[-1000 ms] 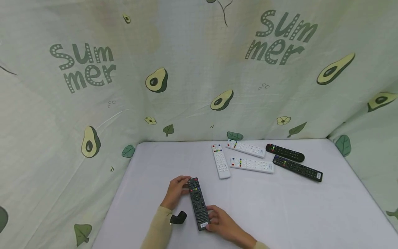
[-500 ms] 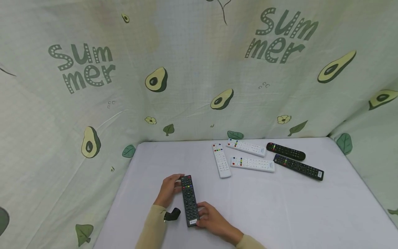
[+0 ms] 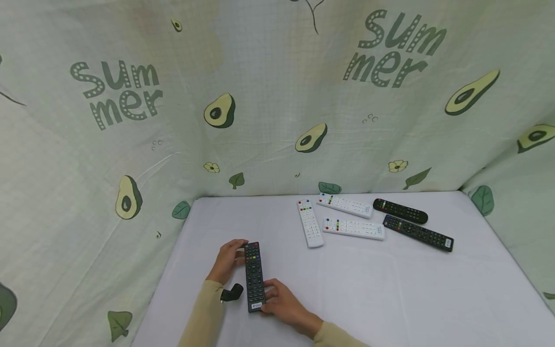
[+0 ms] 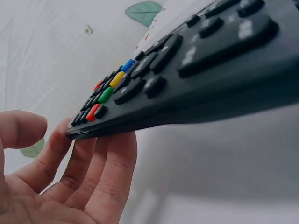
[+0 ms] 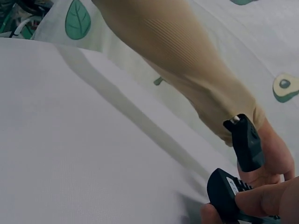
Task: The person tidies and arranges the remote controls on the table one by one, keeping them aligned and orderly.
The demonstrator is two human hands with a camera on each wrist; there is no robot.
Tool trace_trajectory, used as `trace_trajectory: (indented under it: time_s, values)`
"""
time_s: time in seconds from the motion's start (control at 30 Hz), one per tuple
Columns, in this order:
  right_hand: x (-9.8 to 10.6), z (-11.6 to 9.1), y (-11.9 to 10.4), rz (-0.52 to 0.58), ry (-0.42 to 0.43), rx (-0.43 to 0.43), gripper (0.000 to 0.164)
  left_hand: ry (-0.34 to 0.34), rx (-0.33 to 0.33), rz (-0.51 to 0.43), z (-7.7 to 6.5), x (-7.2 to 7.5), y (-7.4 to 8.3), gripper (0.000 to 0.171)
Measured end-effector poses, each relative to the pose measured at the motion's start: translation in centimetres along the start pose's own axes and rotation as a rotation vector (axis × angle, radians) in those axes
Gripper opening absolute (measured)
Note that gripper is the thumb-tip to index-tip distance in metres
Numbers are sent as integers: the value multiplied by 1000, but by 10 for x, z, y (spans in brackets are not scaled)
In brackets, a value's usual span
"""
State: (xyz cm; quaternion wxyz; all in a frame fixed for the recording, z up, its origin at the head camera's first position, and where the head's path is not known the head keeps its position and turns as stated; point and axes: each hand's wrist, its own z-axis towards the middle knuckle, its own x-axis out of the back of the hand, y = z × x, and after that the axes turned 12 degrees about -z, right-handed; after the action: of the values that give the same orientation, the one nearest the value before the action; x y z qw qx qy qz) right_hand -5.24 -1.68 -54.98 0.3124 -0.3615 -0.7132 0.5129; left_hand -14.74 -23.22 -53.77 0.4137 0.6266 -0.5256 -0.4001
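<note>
A black remote control (image 3: 254,274) is held above the white table, its buttons facing up, with red, green, yellow and blue keys near its far end. My right hand (image 3: 284,303) pinches its near end by the white label; in the right wrist view the thumb (image 5: 261,199) presses on the top face. At the far end, fingers (image 4: 114,170) of my left hand (image 3: 226,260) touch the underside from below. The left thumb (image 4: 23,129) stays apart from the remote. A small black camera (image 3: 231,292) is strapped at the left wrist.
Three white remotes lie farther back on the table (image 3: 347,284): one lengthwise (image 3: 310,224), two crosswise, a front one (image 3: 353,229) and a rear one (image 3: 344,206). Two black remotes, rear (image 3: 400,211) and front (image 3: 418,233), lie to their right. A printed cloth (image 3: 269,96) hangs behind.
Both hands have moved left and slightly away from me, carrying the black remote, which has turned to lie more straight up and down in the head view. The other remotes have stayed put.
</note>
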Motion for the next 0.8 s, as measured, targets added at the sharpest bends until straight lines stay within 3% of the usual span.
trace_trajectory:
  time_s: [0.33,0.8]
  values:
    - [-15,13,1,39,18,-17,56,-50,13,-27,4,16,0,45]
    - [-20,15,-1,22,-25,-7,69,-35,-4,57,6,14,3,47]
